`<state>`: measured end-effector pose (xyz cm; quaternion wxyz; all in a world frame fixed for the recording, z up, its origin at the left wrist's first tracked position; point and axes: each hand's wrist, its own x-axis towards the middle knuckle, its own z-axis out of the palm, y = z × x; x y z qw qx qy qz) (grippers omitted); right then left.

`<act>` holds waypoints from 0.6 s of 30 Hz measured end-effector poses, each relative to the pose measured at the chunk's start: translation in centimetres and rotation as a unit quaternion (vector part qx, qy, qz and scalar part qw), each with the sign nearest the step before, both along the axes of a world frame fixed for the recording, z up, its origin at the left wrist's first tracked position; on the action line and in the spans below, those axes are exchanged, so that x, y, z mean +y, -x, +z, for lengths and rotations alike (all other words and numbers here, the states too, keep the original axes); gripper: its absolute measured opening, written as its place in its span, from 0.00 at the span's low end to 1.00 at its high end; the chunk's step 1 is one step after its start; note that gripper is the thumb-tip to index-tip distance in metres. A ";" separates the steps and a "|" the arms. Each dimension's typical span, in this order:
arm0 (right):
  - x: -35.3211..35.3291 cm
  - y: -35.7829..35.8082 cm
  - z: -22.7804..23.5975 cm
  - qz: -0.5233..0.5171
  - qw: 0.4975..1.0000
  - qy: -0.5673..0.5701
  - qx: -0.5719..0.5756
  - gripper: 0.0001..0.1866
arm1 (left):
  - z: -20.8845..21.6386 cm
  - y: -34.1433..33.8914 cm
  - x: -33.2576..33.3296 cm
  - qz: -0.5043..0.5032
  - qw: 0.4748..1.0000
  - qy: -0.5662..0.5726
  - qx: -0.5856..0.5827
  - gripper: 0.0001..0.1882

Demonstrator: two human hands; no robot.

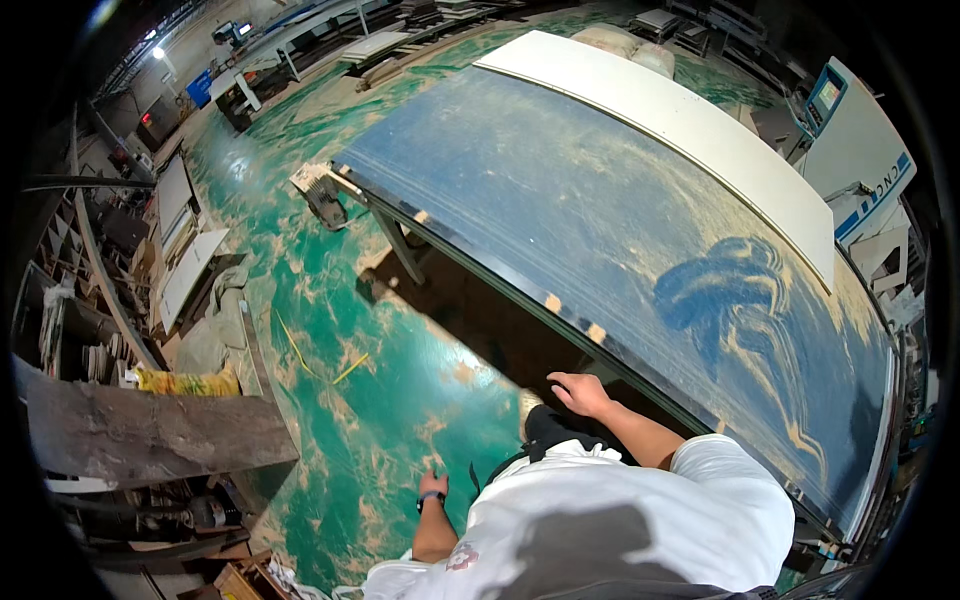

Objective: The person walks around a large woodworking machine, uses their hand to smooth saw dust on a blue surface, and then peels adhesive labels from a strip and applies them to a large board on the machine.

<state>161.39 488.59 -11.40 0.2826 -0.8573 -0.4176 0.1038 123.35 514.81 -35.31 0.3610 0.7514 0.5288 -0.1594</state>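
Observation:
My right hand (582, 394) hangs beside the long edge of a large dark-blue table (560, 180), its thumb and fingers a little apart and nothing in it. My left hand (433, 483), with a dark band at the wrist, hangs low over the green floor (390, 420); its fingers look loosely apart and hold nothing. Pale sawdust covers much of the tabletop, with swirling wiped marks at its right part. Along the table's far side lies a long white board (670, 110).
A motor-like unit (322, 192) sticks out at the table's left corner. A white and blue machine cabinet (865, 150) with a screen stands at the far right. Stacked panels (190, 275), a brown plank (150, 430) and yellow strips (292, 345) lie on the left.

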 end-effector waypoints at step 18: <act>53.7 -10.3 2.7 0.330 0.944 -0.033 0.006 0.11 | 2.2 -1.2 20.3 0.450 0.887 -0.094 -0.040 0.30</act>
